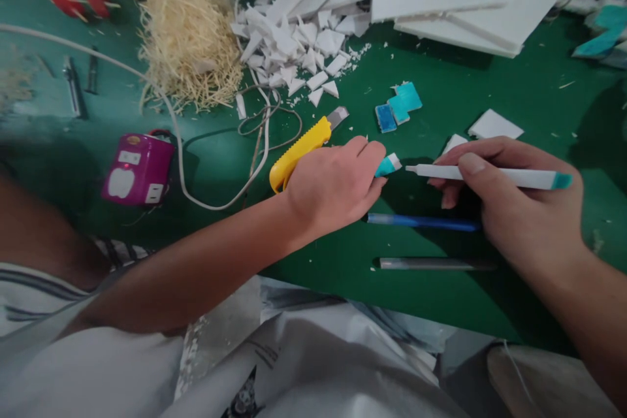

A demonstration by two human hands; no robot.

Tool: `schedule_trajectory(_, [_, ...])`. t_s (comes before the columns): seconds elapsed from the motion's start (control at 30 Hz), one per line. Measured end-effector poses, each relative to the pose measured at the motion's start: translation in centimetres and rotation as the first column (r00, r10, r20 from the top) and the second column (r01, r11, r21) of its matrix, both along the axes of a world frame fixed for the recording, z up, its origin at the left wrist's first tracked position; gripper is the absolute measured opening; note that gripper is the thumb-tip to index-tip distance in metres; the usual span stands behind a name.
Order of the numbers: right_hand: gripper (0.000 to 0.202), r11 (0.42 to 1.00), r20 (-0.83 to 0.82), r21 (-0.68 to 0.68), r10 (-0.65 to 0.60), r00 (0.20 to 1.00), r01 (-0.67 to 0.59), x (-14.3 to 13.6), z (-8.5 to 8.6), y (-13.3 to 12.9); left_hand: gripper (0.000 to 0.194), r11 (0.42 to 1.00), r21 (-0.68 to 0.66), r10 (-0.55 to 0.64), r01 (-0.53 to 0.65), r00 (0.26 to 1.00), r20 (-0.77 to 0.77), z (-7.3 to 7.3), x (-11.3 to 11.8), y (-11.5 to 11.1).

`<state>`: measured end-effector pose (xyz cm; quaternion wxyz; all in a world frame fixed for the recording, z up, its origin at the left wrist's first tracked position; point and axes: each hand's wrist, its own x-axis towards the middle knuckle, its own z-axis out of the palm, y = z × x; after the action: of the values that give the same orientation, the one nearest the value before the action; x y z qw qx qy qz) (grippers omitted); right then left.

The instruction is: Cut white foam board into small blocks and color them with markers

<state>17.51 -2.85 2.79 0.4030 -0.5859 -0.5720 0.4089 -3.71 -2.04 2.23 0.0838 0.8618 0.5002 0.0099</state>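
My left hand (337, 176) is closed, pinching a small foam piece (389, 164) that is teal with a white end. Between the fingers and thumb of my right hand (519, 196) lies a white marker (519, 178) with a teal end. Its tip points left at the foam piece, a small gap apart. A yellow utility knife (301, 151) with its blade out lies beside and partly under my left hand. Just beyond the hands are small teal foam pieces (405, 103) and a blue one (385, 118). White foam pieces (494, 125) lie behind my right hand.
A blue pen (421, 222) and a grey pen (435, 264) lie near the table's front edge. White foam scraps (298, 46), a heap of thin wooden sticks (189, 46) and foam sheets (455, 6) fill the back. A magenta power adapter (138, 170) and white cable (179, 144) sit left.
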Motion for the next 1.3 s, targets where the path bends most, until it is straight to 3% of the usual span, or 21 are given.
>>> schedule_trajectory(0.23, [0.014, 1.000, 0.013, -0.005, 0.009, 1.000, -0.009, 0.23, -0.41, -0.13, 0.025, 0.999, -0.024, -0.021, 0.023, 0.997, 0.073, -0.19, -0.31, -0.05])
schedule_trajectory(0.67, [0.015, 0.999, 0.115, -0.032, 0.036, 0.993, -0.033, 0.15, 0.03, -0.16, 0.021, 0.999, -0.050, -0.016, 0.020, 0.997, 0.070, -0.21, -0.12, 0.14])
schedule_trajectory(1.3, [0.016, 0.999, 0.113, -0.023, 0.033, 0.993, -0.031, -0.04, -0.01, -0.31, 0.021, 0.998, -0.058, -0.020, 0.023, 0.999, 0.045, -0.08, -0.06, 0.12])
